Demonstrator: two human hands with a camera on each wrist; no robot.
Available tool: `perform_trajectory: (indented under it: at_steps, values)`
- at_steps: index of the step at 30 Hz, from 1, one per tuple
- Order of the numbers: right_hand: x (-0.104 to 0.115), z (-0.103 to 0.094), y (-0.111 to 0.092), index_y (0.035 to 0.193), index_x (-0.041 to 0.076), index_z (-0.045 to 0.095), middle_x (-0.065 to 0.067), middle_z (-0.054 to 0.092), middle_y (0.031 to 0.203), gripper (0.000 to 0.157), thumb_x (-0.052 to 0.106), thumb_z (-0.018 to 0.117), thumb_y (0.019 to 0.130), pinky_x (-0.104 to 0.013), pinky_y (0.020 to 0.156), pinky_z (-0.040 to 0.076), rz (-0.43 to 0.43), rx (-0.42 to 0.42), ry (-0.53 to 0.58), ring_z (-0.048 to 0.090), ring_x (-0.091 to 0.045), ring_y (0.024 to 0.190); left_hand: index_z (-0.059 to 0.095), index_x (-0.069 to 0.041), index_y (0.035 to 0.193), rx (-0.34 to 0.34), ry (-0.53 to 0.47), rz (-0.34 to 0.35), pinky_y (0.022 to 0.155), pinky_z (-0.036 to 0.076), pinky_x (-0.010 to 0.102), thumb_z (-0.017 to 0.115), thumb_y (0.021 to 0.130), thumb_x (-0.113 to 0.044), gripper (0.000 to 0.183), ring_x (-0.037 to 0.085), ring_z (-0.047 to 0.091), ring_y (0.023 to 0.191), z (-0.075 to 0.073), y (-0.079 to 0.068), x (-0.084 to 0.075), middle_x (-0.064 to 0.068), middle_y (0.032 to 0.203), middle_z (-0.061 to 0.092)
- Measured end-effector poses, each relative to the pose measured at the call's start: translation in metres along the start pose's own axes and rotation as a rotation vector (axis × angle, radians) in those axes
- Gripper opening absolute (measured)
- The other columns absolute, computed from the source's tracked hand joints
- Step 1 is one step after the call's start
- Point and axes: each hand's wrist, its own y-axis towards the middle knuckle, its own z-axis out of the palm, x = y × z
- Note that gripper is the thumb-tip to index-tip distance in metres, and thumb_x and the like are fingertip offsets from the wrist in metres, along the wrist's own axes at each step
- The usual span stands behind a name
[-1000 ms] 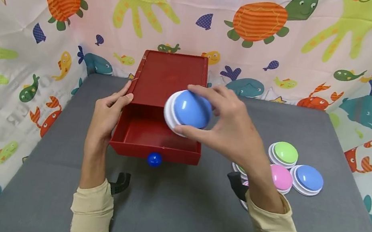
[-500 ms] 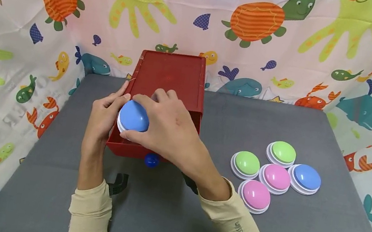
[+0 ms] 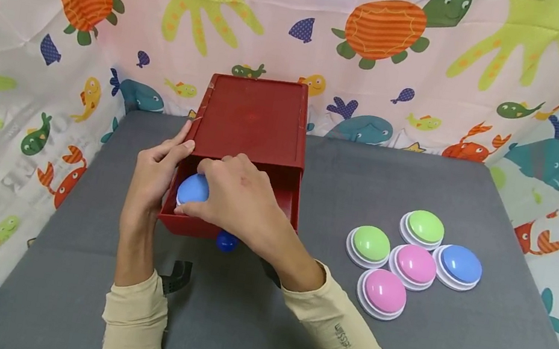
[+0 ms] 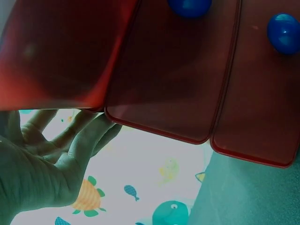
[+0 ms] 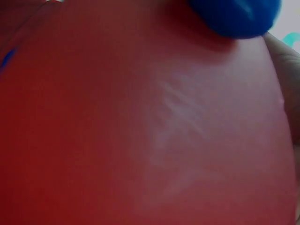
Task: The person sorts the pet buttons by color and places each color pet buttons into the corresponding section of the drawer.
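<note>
In the head view a red drawer cabinet (image 3: pixel 252 121) stands at the back of the table, its top drawer (image 3: pixel 189 226) pulled out, with a blue ball knob (image 3: pixel 226 242) on the front. My right hand (image 3: pixel 247 206) reaches into the drawer and grips a round blue push button (image 3: pixel 193 190) with a white base, in the drawer's left part. My left hand (image 3: pixel 149 178) lies along the cabinet's left side, fingers extended. The left wrist view shows its fingertips at the cabinet's edge, beside the closed lower drawers (image 4: pixel 168 89). Red drawer front (image 5: pixel 164 117) fills most of the right wrist view.
On the table's right side lie several more push buttons: a near green one (image 3: pixel 372 243), a far green one (image 3: pixel 425 226), two pink ones (image 3: pixel 416 264) and a blue one (image 3: pixel 461 264). A cloth printed with sea animals (image 3: pixel 302 31) hangs behind the grey table (image 3: pixel 285 346).
My right hand has carried the blue push button leftward from above the drawer, then lowered it into the drawer's left part. The left hand stays at the cabinet's side.
</note>
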Motion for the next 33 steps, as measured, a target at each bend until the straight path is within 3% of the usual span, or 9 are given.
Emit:
perform_trajectory:
  at_steps: [8, 12, 18, 20, 24, 28, 31, 33]
  values:
    - [-0.004, 0.002, 0.003, 0.126, 0.017, 0.073, 0.000, 0.077, 0.113, 0.054, 0.053, 0.079, 0.088, -0.029, 0.085, 0.064, -0.033, 0.058, 0.074, 0.065, -0.017, 0.100, 0.051, -0.047, 0.147, -0.005, 0.005, 0.005, 0.121, 0.044, 0.054, 0.056, 0.104, -0.048, 0.043, 0.026, 0.045, 0.149, -0.002, 0.000, -0.001, -0.005, 0.165, 0.047]
    - [-0.007, 0.004, 0.000, 0.131, 0.016, 0.072, -0.001, 0.076, 0.114, 0.055, 0.053, 0.075, 0.091, -0.027, 0.082, 0.062, -0.031, 0.087, 0.134, 0.066, -0.015, 0.095, 0.051, -0.051, 0.145, -0.001, 0.017, -0.012, 0.120, 0.047, 0.050, 0.055, 0.104, -0.050, 0.041, 0.025, 0.049, 0.147, -0.003, -0.002, -0.001, -0.005, 0.164, 0.048]
    - [-0.011, 0.003, -0.008, 0.141, 0.019, 0.066, -0.002, 0.070, 0.124, 0.059, 0.054, 0.071, 0.094, -0.030, 0.085, 0.062, -0.009, 0.094, 0.141, 0.063, -0.015, 0.103, 0.051, -0.054, 0.144, 0.017, 0.028, -0.028, 0.116, 0.051, 0.042, 0.056, 0.103, -0.054, 0.041, 0.023, 0.050, 0.144, -0.002, -0.003, -0.001, -0.005, 0.164, 0.048]
    - [-0.015, -0.002, -0.015, 0.142, 0.019, 0.065, -0.003, 0.069, 0.129, 0.059, 0.053, 0.071, 0.094, -0.032, 0.090, 0.062, -0.023, 0.044, 0.145, 0.064, -0.016, 0.108, 0.051, -0.053, 0.144, 0.015, 0.035, -0.027, 0.110, 0.055, 0.033, 0.055, 0.104, -0.054, 0.041, 0.022, 0.050, 0.143, -0.001, -0.002, -0.002, -0.004, 0.163, 0.049]
    - [-0.028, -0.016, -0.038, 0.136, 0.016, 0.070, -0.004, 0.068, 0.131, 0.054, 0.046, 0.079, 0.091, -0.035, 0.096, 0.063, -0.049, -0.110, 0.263, 0.066, -0.019, 0.113, 0.051, -0.053, 0.144, 0.007, 0.042, -0.041, 0.099, 0.057, 0.021, 0.056, 0.103, -0.053, 0.041, 0.020, 0.050, 0.139, -0.001, -0.003, -0.001, -0.005, 0.163, 0.050]
    - [-0.050, -0.032, -0.062, 0.123, 0.012, 0.075, -0.004, 0.071, 0.117, 0.042, 0.035, 0.084, 0.088, -0.034, 0.087, 0.065, -0.063, -0.289, 0.375, 0.067, -0.018, 0.102, 0.051, -0.055, 0.143, 0.012, 0.055, -0.038, 0.104, 0.057, 0.028, 0.057, 0.103, -0.055, 0.041, 0.019, 0.049, 0.140, -0.001, -0.001, -0.002, -0.005, 0.162, 0.051]
    - [-0.071, -0.043, -0.078, 0.120, 0.010, 0.076, -0.005, 0.072, 0.115, 0.037, 0.030, 0.084, 0.089, -0.036, 0.083, 0.064, -0.028, -0.383, 0.367, 0.067, -0.019, 0.099, 0.052, -0.054, 0.143, 0.010, 0.044, -0.031, 0.104, 0.057, 0.027, 0.057, 0.103, -0.053, 0.041, 0.019, 0.048, 0.143, -0.001, 0.000, -0.002, -0.005, 0.162, 0.050]
    - [-0.089, -0.047, -0.089, 0.120, 0.010, 0.076, -0.006, 0.072, 0.117, 0.035, 0.028, 0.083, 0.090, -0.039, 0.083, 0.064, 0.031, -0.403, 0.335, 0.069, -0.021, 0.099, 0.052, -0.054, 0.144, 0.014, 0.039, -0.036, 0.101, 0.058, 0.025, 0.058, 0.103, -0.053, 0.041, 0.020, 0.047, 0.144, -0.001, 0.000, -0.002, -0.005, 0.162, 0.050]
